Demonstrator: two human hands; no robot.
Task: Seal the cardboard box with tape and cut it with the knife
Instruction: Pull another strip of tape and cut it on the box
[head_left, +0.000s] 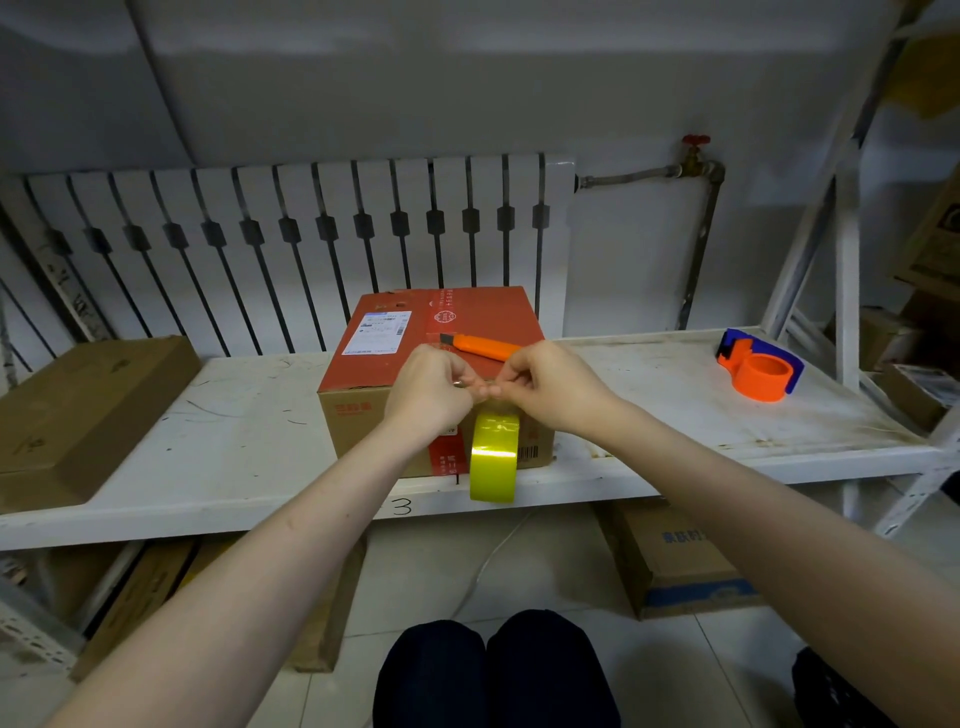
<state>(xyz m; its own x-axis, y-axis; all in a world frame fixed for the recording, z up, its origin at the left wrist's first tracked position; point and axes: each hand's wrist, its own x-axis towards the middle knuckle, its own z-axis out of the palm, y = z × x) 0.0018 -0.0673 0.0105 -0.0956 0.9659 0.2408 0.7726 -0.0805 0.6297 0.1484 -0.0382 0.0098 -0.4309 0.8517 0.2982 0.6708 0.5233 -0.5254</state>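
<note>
Taping step: I am watching both hands, left hand (428, 387) and right hand (545, 384), pinching the tape (493, 457) end at the box (441, 343) edge; knife (480, 346) waiting next.

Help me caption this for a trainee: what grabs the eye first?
The yellow tape roll hangs at the red-topped cardboard box's front edge, with both hands, left hand and right hand, pinching at its top. An orange knife lies on the box; an orange-blue dispenser sits far right on the shelf.
</note>
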